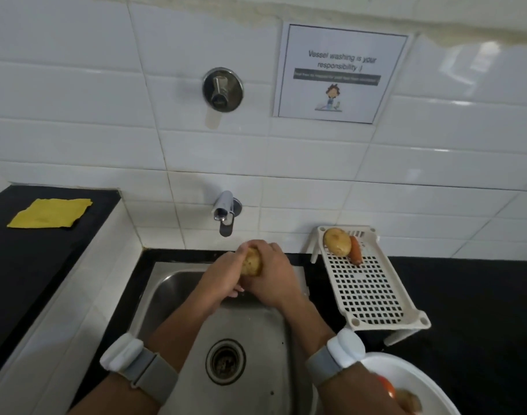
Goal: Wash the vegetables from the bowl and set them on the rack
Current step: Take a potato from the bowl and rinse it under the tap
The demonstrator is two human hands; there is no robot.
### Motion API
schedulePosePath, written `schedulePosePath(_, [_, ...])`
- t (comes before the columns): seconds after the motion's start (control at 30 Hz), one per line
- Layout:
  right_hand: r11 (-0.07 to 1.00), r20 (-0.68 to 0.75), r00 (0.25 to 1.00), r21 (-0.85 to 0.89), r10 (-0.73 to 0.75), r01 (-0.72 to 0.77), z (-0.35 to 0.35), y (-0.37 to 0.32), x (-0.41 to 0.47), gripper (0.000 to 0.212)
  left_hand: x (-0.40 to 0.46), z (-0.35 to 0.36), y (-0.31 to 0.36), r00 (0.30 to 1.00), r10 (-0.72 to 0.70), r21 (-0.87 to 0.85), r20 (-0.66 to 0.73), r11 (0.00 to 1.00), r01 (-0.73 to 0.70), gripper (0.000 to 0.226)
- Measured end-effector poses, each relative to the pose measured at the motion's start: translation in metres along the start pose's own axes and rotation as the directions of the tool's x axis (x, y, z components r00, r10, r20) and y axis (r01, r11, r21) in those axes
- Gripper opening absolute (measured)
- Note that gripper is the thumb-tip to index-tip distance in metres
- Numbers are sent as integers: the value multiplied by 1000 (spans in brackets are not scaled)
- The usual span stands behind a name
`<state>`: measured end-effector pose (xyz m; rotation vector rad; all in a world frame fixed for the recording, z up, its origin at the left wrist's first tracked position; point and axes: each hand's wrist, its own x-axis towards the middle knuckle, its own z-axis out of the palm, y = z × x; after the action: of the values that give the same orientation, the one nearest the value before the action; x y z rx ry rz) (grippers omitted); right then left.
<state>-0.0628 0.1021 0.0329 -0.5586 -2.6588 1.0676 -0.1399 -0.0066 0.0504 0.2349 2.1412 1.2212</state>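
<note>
Both my hands hold a brown potato (251, 262) over the steel sink (166, 298), just below the wall tap (224, 214). My left hand (223, 277) wraps it from the left and my right hand (271, 274) curls round it from the right. No water stream is visible. On the white perforated rack (367, 289) to the right lie another potato (337, 241) and a carrot (355, 250) at its far end. The white bowl (418, 381) sits at the bottom right, partly hidden by my right forearm, with a red vegetable (388, 387) and a brown one (410, 401) inside.
A yellow cloth (51, 216) lies on the raised black counter at left. A round valve knob (222, 88) and a paper notice (340, 74) are on the tiled wall. The drain (225, 361) is in the sink's middle. Black counter (472, 295) extends right of the rack.
</note>
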Motion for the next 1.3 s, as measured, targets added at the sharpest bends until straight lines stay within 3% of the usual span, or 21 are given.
schedulePosePath(0.2, [985,-56,991,133,121,-113,-24,22,-11,69,-6,19,10,998,61,-7,35,998,-61,50])
schedulePosePath(0.37, [946,-132,945,177,298,-273,-67,64,-18,65,1,59,31,975,212,26,68,976,-214,29])
schedulePosePath(0.57, [879,-263,841,212,473,-428,-129,130,-29,70,21,127,60,884,440,321,157,824,-467,28])
schedulePosePath(0.63, [845,-299,791,236,534,-480,-159,169,-25,70,37,171,80,848,475,400,234,748,-529,32])
schedulePosePath(0.8, [841,-299,789,258,537,-475,-167,192,-26,79,40,209,84,779,500,507,378,592,-626,57])
schedulePosePath(0.9, [850,-291,800,231,525,-474,-173,210,-13,80,53,235,90,813,406,582,417,568,-582,88])
schedulePosePath(0.97, [859,-283,812,215,510,-464,-173,215,-3,78,57,242,90,837,375,611,399,572,-547,97])
schedulePosePath(1.13, [899,-284,853,169,438,-405,-161,220,20,76,59,247,82,835,406,623,370,559,-548,99])
schedulePosePath(1.3, [907,-358,834,132,421,-401,-147,220,23,76,62,244,79,821,424,588,382,574,-570,101])
